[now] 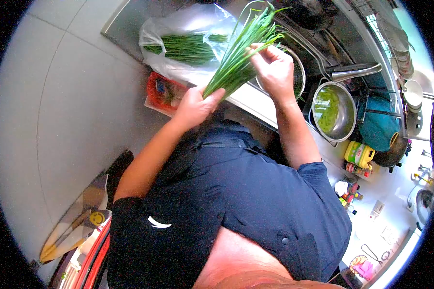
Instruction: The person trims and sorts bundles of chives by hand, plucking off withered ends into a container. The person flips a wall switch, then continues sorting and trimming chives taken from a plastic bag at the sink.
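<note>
Your grip is closed on the lower end of the chives (pixel 236 62) with your left hand (pixel 197 107); your right hand (pixel 276 72) fingers their upper blades, near the bag (pixel 178 18). They should be light, limp, easily bruised; hold low. Count 2 hands, 1 held bunch, 1 bag.

White-edged counter (pixel 251 103), clear plastic bag (pixel 197 18)

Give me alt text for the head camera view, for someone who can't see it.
The left hand grips a bunch of long green stalks near one end; the right hand pinches it farther up. Beside them, a clear plastic bag holds more stalks, and a metal pan holds something green.
</note>
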Tool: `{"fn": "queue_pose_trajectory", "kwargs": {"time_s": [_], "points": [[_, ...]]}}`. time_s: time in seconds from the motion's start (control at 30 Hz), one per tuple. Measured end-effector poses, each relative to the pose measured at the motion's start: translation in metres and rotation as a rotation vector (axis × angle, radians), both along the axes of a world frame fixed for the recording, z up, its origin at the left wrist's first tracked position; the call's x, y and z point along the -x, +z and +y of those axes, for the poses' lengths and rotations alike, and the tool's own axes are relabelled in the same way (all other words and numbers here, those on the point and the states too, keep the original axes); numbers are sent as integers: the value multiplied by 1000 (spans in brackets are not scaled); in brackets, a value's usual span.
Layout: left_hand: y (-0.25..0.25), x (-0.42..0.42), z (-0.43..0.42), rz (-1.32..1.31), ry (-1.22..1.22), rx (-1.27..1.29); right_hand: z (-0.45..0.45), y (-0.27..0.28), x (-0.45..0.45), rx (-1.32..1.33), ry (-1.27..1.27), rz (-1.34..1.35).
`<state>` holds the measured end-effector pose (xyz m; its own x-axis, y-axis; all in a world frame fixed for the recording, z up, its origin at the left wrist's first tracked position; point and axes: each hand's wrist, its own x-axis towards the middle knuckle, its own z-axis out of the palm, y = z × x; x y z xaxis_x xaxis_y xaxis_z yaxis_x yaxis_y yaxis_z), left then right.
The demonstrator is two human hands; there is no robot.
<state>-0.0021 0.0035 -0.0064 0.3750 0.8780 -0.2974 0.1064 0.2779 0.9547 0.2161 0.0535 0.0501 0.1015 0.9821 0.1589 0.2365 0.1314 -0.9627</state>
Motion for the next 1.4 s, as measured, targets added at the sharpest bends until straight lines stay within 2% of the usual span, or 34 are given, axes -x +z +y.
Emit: {"fn": "queue_pose_trajectory", "kwargs": {"time_s": [0.13, 0.3, 0.43, 0.6, 0.63, 0.73, 0.93, 1.27, 1.4], "points": [[7, 4, -1, 30, -16, 35, -5, 12, -2, 62, 49, -87], [12, 2, -1, 48, 15, 45, -6, 9, -4, 68, 76, 127], [7, 3, 0, 45, 16, 54, -11, 20, -3, 162, 117, 136], [7, 3, -1, -11, 10, 59, -10, 15, 2, 137, 197, 103], [8, 3, -1, -11, 10, 59, -9, 7, 4, 72, 215, 168], [10, 4, -2, 2, 8, 68, -15, 15, 6, 212, 172, 158], [-1, 5, -2, -31, 9, 74, -16, 13, 6, 276, 183, 171], [-3, 6, -4, -133, 60, 185, -19, 9, 9, 319, 186, 277], [-4, 2, -4, -173, 145, 225, -20, 5, 8, 234, 199, 245]]}}
